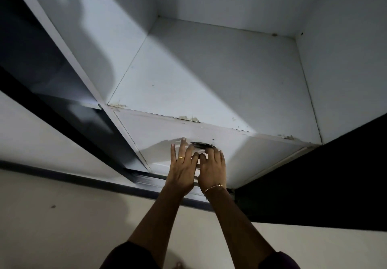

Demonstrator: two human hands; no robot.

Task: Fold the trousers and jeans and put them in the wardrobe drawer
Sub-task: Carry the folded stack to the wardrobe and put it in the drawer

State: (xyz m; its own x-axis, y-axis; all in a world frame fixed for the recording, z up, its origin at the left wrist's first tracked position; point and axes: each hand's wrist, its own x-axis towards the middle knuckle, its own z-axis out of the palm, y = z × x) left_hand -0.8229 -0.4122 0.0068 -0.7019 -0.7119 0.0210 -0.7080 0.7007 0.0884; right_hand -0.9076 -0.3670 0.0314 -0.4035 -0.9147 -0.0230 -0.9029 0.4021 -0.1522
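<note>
Both hands (left (181,169), right (212,169)) flat on drawer front (240,159).

No text, label, brand, number or sign can be read on anything here.

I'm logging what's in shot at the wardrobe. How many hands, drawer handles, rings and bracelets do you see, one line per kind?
Hands: 2, the left hand and the right hand, both against the drawer front
Drawer handles: 1, the dark metal handle
Rings: 1, a gold ring
Bracelets: 1, a gold bracelet
Total: 5
</note>
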